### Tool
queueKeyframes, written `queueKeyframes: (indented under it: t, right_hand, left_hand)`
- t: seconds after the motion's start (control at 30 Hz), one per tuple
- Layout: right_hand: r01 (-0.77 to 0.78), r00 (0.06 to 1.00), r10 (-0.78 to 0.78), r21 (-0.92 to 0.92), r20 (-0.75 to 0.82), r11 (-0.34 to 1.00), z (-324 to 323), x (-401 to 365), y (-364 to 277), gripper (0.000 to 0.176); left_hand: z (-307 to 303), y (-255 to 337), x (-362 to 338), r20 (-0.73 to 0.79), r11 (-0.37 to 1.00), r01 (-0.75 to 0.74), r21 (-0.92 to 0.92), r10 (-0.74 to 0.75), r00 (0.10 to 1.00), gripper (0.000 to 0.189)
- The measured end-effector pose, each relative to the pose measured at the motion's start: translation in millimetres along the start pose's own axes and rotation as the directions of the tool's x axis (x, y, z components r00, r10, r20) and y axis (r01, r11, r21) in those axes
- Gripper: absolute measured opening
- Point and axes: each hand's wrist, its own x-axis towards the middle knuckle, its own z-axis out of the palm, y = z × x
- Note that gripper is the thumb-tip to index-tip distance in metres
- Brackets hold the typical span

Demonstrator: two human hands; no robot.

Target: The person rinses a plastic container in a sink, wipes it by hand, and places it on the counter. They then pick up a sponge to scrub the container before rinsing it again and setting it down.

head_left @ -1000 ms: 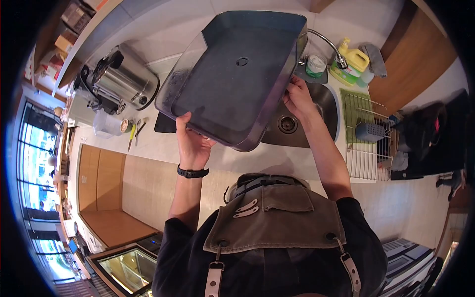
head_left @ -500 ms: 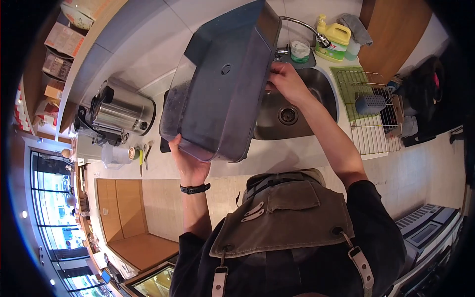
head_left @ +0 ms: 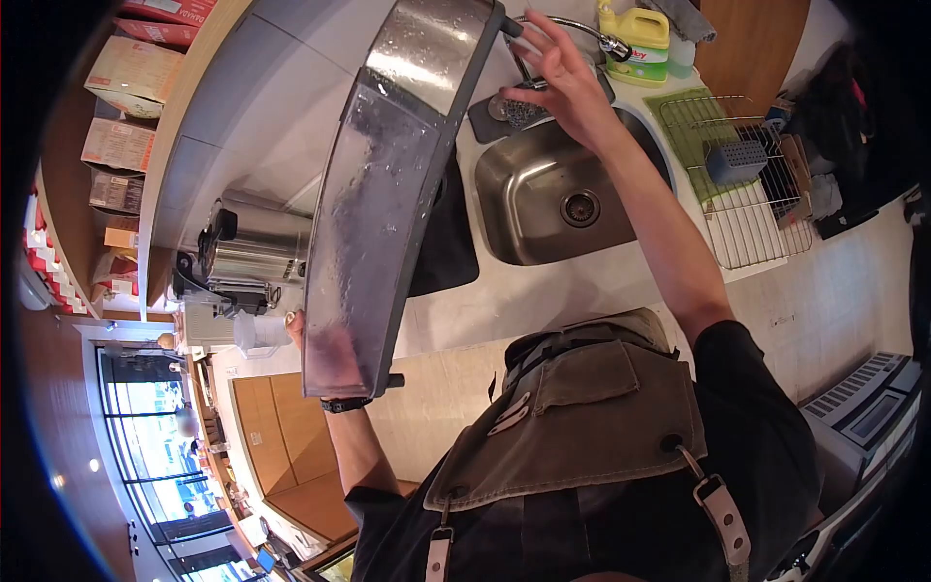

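Observation:
A large see-through plastic bin [head_left: 373,213] with water drops on its walls is tilted up on its side above the counter. Its upper end has a shiny metal-looking panel, and a dark frame with short pegs runs along its right edge. My left hand [head_left: 335,354] grips the lower end from behind; its fingers show partly through the wet plastic. At the top, my right hand [head_left: 565,87] has its fingers spread, their tips right by the upper peg. Below that hand lies the steel sink [head_left: 524,194], with the curved faucet [head_left: 572,27] behind it.
A steel kettle-like urn [head_left: 254,242] stands left of the bin. Right of the sink are a wire rack [head_left: 752,228] over a green mat and a grey perforated holder [head_left: 734,161]. A yellow detergent jug [head_left: 635,44] stands at the back. Boxes fill the left shelf [head_left: 194,126].
The bin has turned from showing its dark broad side to its clear side and shifted left. My right hand has risen from its edge and spread its fingers. My left hand has moved down and left.

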Motion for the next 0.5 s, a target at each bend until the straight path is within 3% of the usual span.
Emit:
queueKeyframes:
  t: [0.07, 0.13, 0.2, 0.3, 0.4, 0.5]
  right_hand:
    - [0.101, 0.988, -0.086, -0.113, 0.129, 0.988, 6, 14, -3, 0.084]
    - [0.042, 0.989, -0.029, -0.085, 0.144, 0.995, 2, 22, 9, 0.088]
    - [0.029, 0.984, -0.009, -0.107, 0.175, 0.994, -1, 27, 9, 0.089]
    - [0.071, 0.997, -0.066, -0.112, 0.051, 0.991, 1, 20, 6, 0.086]
    - [0.243, 0.97, -0.243, -0.035, 0.019, 0.969, 9, 14, -1, 0.077]
    - [0.33, 0.944, -0.328, -0.077, 0.038, 0.941, 35, 12, -26, 0.069]
  left_hand:
    - [1, 11, -2, 0.23, 0.998, 0.064, -0.023, -0.057, 0.972, 0.056]
    - [-18, 21, 8, 0.279, 0.992, 0.127, -0.023, -0.115, 0.953, 0.054]
    - [-24, 23, 18, 0.293, 0.99, 0.14, -0.036, -0.124, 0.948, 0.057]
    - [-15, 23, 31, 0.281, 0.988, 0.133, -0.081, -0.106, 0.954, 0.062]
    - [-3, 25, 39, 0.274, 0.984, 0.097, -0.148, -0.054, 0.96, 0.068]
    - [10, 26, 47, 0.267, 0.979, 0.054, -0.195, 0.0, 0.964, 0.073]
